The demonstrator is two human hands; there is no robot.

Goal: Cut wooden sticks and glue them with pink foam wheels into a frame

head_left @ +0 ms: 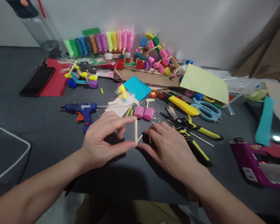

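Observation:
My left hand (pixel 105 133) pinches a short wooden stick (pixel 136 131) upright, with the index finger on its top end and the thumb at its bottom. My right hand (pixel 166 144) is close by on the right, low over the table, fingers curled. At its fingertips a thinner wooden stick (pixel 140 138) slants toward the foot of the upright one; whether the two are joined is unclear. Another stick piece (pixel 149 139) shows partly under the right fingers. Just beyond the hands lie two pink clay cylinders (pixel 144 113), side by side.
A blue glue gun (pixel 85 112) lies left. Pliers (pixel 184 124), a yellow cutter (pixel 184 105) and blue scissors (pixel 206 109) lie right. Farther back are a small clay-wheeled model (pixel 82 76), a phone (pixel 38 81), clay packets (pixel 100 42) and a bottle (pixel 38 32). A purple device (pixel 254 165) sits far right.

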